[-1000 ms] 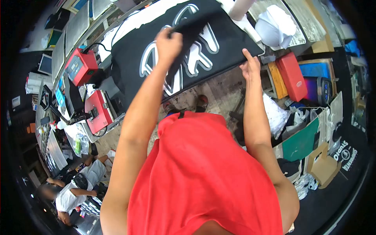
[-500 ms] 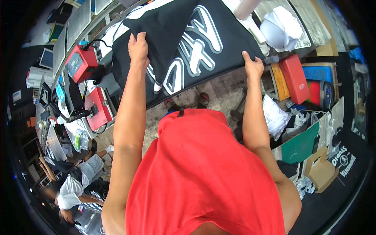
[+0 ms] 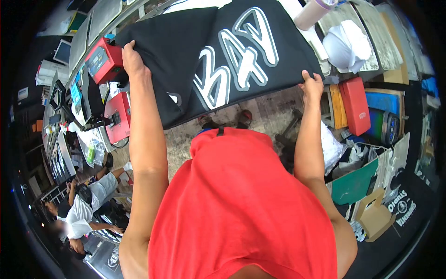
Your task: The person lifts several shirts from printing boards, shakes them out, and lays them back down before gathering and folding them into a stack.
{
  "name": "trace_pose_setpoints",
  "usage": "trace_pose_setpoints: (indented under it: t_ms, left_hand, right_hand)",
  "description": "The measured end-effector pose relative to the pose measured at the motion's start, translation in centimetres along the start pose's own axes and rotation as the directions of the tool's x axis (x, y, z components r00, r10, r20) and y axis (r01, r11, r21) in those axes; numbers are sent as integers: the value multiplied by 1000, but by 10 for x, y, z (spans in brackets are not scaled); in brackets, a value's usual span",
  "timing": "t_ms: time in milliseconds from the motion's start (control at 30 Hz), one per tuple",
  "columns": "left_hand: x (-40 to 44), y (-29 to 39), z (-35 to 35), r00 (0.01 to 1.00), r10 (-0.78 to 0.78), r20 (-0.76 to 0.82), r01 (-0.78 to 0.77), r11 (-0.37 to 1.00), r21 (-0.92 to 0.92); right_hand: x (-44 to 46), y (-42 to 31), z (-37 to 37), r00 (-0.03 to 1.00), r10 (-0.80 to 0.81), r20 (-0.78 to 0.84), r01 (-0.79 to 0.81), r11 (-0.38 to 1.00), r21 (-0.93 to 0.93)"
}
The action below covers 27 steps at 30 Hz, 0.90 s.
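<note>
Black fabric (image 3: 181, 42) with large white and grey lettering (image 3: 246, 58) lies spread before me, its left part folded over so that some of the print is covered. At its left edge, my left hand (image 3: 135, 63) grips the folded part, thumb raised. My right hand (image 3: 312, 86) is closed at the near right corner of the fabric, pinching its edge. White material (image 3: 195, 5) shows beyond the fabric's far edge.
On the left stand a red box-shaped device (image 3: 103, 60) and a red machine (image 3: 117, 118). To the right are a white cloth bundle (image 3: 346, 45), a pale cylinder (image 3: 313, 14), a red case (image 3: 355, 106) and a cardboard box (image 3: 375, 215). People are at the lower left (image 3: 81, 216).
My left hand has moved left, drawing the folded fabric with it and uncovering part of the lettering. My right hand stays at the near right corner.
</note>
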State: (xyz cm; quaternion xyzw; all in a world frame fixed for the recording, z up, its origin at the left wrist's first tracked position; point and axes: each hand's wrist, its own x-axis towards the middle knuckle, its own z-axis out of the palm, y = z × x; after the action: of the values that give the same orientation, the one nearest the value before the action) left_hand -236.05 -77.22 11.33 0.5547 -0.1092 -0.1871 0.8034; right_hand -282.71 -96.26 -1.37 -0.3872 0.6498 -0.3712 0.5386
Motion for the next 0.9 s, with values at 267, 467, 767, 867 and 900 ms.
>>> trace_pose_setpoints:
  t_ms: [267,467,767,867,900]
  left_hand:
    - [2,3,-11,998,-60,-7,59,995,-86]
    - [-2,6,-2,996,-68,50,72,993,-95]
    - [-99,11,95,782,-97,616,-350,749,562]
    - [-114,0,106,869,20,494,-390,641,661]
    - [-102,-4,95,886,-16,463,-271,793,545]
  right_hand:
    - [4,2,-1,999,32,24,-33,997,66]
    - [-6,-16,2,994,105,43,-109,989,99]
    - [-106,-138,160,758,-529,381,403,840,364]
    - [-138,-154,188,562,-548,620,320,835,448]
    - [-141,-153,181,455,-557,695,264,829,492]
